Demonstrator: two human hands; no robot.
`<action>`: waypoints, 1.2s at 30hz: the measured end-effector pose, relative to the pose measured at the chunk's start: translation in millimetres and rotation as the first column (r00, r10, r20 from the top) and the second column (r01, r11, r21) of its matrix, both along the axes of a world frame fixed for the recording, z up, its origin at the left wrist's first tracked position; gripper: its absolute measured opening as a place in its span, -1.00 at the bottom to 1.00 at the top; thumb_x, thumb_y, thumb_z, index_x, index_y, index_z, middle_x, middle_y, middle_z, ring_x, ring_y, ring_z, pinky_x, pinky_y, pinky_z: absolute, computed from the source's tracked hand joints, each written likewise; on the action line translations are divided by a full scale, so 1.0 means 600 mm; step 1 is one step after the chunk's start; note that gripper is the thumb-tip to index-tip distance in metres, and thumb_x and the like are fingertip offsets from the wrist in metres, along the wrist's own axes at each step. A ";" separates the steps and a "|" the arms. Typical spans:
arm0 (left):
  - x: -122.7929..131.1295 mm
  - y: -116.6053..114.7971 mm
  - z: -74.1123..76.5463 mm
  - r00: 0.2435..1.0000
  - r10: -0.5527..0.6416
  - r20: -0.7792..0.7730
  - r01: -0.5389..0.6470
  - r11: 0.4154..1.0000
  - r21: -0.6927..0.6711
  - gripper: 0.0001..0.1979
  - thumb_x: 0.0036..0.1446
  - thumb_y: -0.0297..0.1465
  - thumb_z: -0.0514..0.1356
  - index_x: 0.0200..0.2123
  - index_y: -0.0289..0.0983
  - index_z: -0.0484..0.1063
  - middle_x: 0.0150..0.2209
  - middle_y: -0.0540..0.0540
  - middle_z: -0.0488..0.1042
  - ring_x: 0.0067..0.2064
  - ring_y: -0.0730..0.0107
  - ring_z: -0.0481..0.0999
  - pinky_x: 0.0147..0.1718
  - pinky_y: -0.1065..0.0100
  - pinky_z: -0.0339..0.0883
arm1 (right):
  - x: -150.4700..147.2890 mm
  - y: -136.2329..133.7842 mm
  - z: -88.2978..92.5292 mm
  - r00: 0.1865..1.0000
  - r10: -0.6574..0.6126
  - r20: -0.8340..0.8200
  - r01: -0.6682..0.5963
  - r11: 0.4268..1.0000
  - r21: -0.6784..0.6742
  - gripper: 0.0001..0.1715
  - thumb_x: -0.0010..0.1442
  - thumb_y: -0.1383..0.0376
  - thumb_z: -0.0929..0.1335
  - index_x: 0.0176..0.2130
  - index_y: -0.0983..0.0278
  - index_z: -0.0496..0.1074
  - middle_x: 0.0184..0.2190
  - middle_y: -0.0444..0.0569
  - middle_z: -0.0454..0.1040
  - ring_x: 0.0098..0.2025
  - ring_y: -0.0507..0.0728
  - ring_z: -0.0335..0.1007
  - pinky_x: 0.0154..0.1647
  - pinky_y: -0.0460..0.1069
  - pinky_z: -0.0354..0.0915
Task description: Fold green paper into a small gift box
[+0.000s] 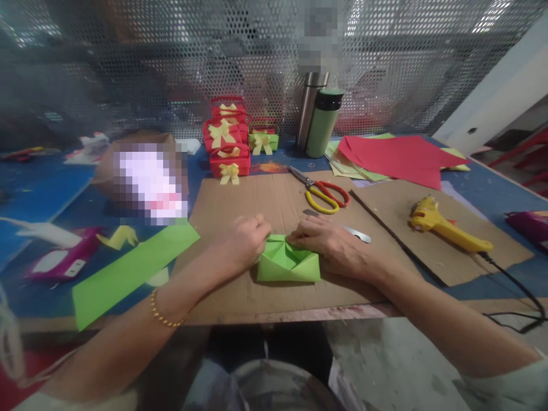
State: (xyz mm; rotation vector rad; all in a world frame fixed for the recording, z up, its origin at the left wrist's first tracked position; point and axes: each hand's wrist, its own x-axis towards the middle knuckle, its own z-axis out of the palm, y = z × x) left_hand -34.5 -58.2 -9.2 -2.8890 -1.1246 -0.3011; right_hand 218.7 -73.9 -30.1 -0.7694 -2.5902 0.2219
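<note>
A light green folded paper box [288, 270] sits on the brown cardboard sheet [240, 194] in front of me, its top uncovered. My left hand [252, 237] pinches the box's far left edge with curled fingers. At the far right edge, my right hand [319, 237] grips the paper, fingers bent over the rim. The fingertips are partly hidden behind the folds. Just beyond my right hand lie scissors [323, 194] with one yellow and one red handle. A small metal piece [358, 234] pokes out beside that hand.
A green paper strip [132, 274] lies left, near a purple device [64, 257]. A corded yellow glue gun [445, 228] rests on cardboard at right. Behind are small red boxes with bows [226, 140], a green bottle [324, 123] and red paper sheets [389, 157].
</note>
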 end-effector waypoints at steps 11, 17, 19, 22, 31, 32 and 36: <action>0.008 -0.007 0.001 0.986 -0.102 -0.132 0.128 0.968 0.214 -0.75 0.38 -0.58 0.01 -0.31 -0.32 0.42 -0.28 -0.16 0.43 -0.24 0.24 0.40 -0.24 0.25 0.25 | -0.002 0.001 0.000 1.000 -0.007 0.021 0.007 1.000 0.020 -0.56 0.08 0.65 0.27 -0.16 0.31 0.54 -0.23 0.05 0.46 -0.19 0.17 0.27 -0.16 0.07 0.21; 0.014 -0.011 -0.006 0.988 -0.103 -0.116 0.127 0.967 0.222 -0.72 0.39 -0.61 -0.02 -0.33 -0.34 0.41 -0.32 -0.14 0.41 -0.27 0.25 0.38 -0.23 0.28 0.28 | -0.003 0.002 -0.003 0.999 -0.004 0.037 0.003 0.999 0.035 -0.58 0.12 0.65 0.24 -0.20 0.31 0.54 -0.24 0.05 0.44 -0.19 0.17 0.25 -0.17 0.06 0.20; 0.014 -0.009 -0.010 0.985 -0.132 -0.109 0.154 0.960 0.235 -0.72 0.40 -0.59 -0.02 -0.33 -0.34 0.41 -0.33 -0.14 0.41 -0.27 0.25 0.38 -0.23 0.27 0.28 | -0.003 0.001 -0.002 0.999 -0.007 0.050 0.005 0.999 0.036 -0.60 0.15 0.64 0.25 -0.19 0.31 0.54 -0.25 0.05 0.44 -0.20 0.17 0.24 -0.17 0.07 0.20; 0.013 -0.005 -0.015 0.978 -0.175 -0.113 0.200 0.943 0.267 -0.70 0.42 -0.57 -0.04 -0.34 -0.33 0.41 -0.33 -0.13 0.41 -0.28 0.26 0.37 -0.22 0.27 0.27 | -0.003 0.001 -0.003 0.998 -0.010 0.061 0.008 0.999 0.042 -0.63 0.19 0.62 0.26 -0.18 0.31 0.54 -0.25 0.05 0.44 -0.20 0.18 0.24 -0.16 0.09 0.20; 0.009 0.003 -0.020 0.968 -0.233 -0.093 0.251 0.917 0.311 -0.68 0.44 -0.55 -0.07 -0.32 -0.34 0.41 -0.33 -0.13 0.41 -0.28 0.26 0.37 -0.23 0.27 0.26 | 0.003 -0.001 -0.016 0.995 -0.085 -0.059 0.091 0.990 0.104 -0.74 0.44 0.41 0.22 -0.13 0.31 0.49 -0.28 0.03 0.39 -0.25 0.14 0.27 -0.23 0.02 0.27; 0.009 0.003 -0.021 0.969 -0.232 -0.087 0.248 0.920 0.304 -0.67 0.44 -0.55 -0.07 -0.32 -0.35 0.42 -0.33 -0.13 0.41 -0.28 0.27 0.37 -0.23 0.27 0.26 | 0.004 -0.001 -0.016 0.994 -0.093 -0.055 0.099 0.988 0.120 -0.74 0.45 0.40 0.22 -0.17 0.31 0.49 -0.28 0.04 0.39 -0.25 0.14 0.26 -0.23 0.02 0.27; 0.007 0.002 -0.020 0.974 -0.219 -0.058 0.227 0.936 0.270 -0.69 0.46 -0.52 -0.07 -0.21 -0.34 0.46 -0.29 -0.13 0.42 -0.25 0.28 0.37 -0.22 0.27 0.26 | 0.004 -0.007 -0.008 0.995 -0.096 -0.005 0.096 0.986 0.137 -0.72 0.44 0.44 0.21 -0.23 0.34 0.45 -0.27 0.07 0.42 -0.26 0.14 0.26 -0.23 0.03 0.28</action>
